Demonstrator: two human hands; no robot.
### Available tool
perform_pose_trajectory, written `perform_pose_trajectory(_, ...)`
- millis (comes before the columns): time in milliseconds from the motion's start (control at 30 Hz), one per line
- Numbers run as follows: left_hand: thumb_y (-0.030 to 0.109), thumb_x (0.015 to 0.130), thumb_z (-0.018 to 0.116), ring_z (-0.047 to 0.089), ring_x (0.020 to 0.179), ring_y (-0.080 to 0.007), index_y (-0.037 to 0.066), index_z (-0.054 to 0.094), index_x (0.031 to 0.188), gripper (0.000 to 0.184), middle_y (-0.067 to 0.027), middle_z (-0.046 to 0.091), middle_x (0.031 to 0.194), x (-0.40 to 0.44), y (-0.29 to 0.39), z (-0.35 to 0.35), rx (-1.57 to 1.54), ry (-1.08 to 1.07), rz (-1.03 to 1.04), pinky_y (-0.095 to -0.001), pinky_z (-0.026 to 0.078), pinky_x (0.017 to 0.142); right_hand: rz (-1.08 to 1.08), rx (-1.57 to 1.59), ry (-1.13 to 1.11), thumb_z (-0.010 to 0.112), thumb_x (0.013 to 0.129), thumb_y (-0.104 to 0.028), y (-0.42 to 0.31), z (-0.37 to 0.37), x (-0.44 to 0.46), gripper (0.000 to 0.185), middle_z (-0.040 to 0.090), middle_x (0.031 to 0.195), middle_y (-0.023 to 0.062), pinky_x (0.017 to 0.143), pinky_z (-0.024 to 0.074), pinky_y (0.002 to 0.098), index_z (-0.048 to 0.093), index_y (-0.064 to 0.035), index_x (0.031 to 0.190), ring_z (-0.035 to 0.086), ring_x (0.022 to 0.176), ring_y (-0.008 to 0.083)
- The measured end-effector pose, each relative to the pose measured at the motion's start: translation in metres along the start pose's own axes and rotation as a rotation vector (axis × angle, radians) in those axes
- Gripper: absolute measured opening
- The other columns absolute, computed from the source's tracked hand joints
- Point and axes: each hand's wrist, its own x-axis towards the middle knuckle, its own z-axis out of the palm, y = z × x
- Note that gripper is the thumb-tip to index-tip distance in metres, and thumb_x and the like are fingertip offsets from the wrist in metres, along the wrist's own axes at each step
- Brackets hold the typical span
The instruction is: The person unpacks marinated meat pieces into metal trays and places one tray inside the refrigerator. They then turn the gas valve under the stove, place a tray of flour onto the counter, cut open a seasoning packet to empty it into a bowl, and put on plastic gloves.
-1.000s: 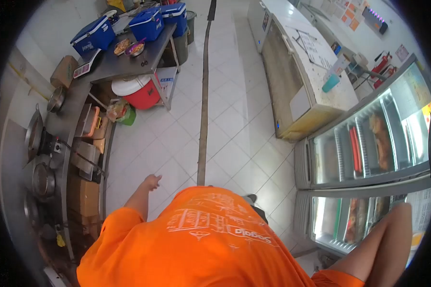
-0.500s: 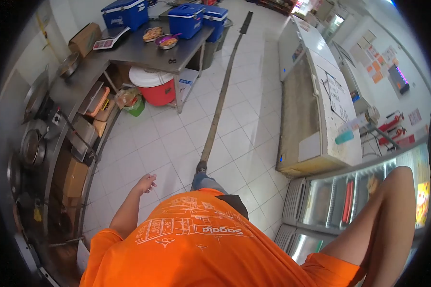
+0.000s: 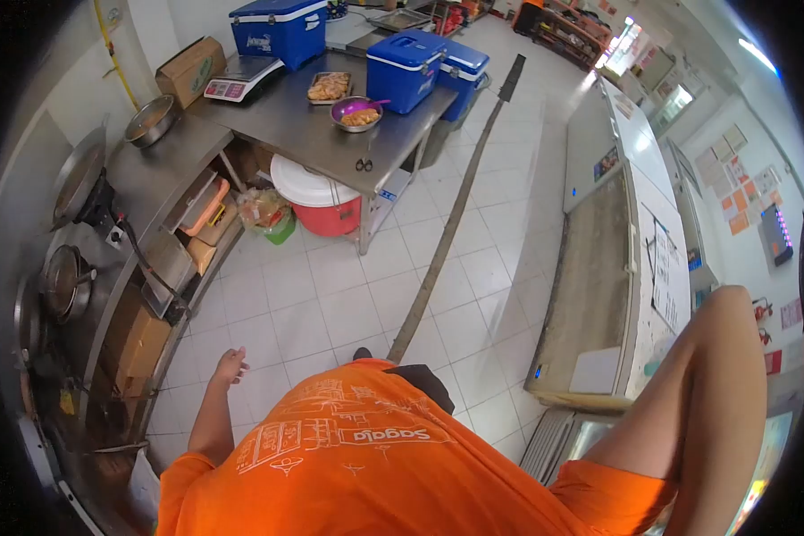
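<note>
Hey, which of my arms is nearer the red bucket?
Left. Your left hand is below and left of the bucket in the picture, not touching it. Your right arm bends up far to its right; the right hand is out of view.

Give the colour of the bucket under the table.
The bucket is red; head view shows it.

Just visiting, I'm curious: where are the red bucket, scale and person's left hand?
Red bucket (image 3: pixel 329 218), head view: its red side.
Scale (image 3: pixel 241 79), head view: middle of its body.
Left hand (image 3: pixel 231 366), head view: middle of the hand.
</note>
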Motion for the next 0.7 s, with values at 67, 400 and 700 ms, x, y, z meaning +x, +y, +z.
perform_pose_trajectory(67, 0.057, 0.099, 0.054, 0.049, 0.063, -0.0133, 0.010, 0.054, 0.114, 0.050, -0.0076, 0.066, 0.091, 0.012, -0.008, -0.014, -0.069, 0.018, -0.028, -0.0303, 0.042, 0.051, -0.007, 0.042, 0.003, 0.057, 0.101, -0.038, 0.040, -0.003, -0.002, 0.045, 0.058, 0.128, 0.0052, 0.083, 0.0485, 0.0310, 0.051, -0.0117, 0.137, 0.058, 0.107, 0.0166)
perform_pose_trajectory(400, 0.055, 0.102, 0.050, 0.047, 0.059, -0.0138, 0.007, 0.053, 0.120, 0.051, -0.0083, 0.066, 0.090, 0.034, -0.022, -0.041, -0.183, 0.028, -0.250, -0.0316, 0.041, 0.051, -0.074, 0.358, 0.023, 0.060, 0.100, -0.038, 0.233, 0.036, -0.003, 0.042, 0.061, 0.122, 0.0036, 0.081, 0.0483, 0.0295, 0.054, -0.0130, 0.133, 0.058, 0.102, 0.0147)
perform_pose_trajectory(700, 0.061, 0.097, 0.054, 0.053, 0.067, -0.0162, 0.006, 0.051, 0.126, 0.062, -0.0122, 0.070, 0.098, 0.160, -0.020, -0.113, -0.256, -0.011, -0.294, -0.0353, 0.046, 0.055, -0.074, 0.664, 0.021, 0.064, 0.099, -0.038, 0.427, 0.162, 0.021, 0.040, 0.063, 0.117, 0.0023, 0.078, 0.0482, 0.0281, 0.057, -0.0143, 0.130, 0.058, 0.098, 0.0129)
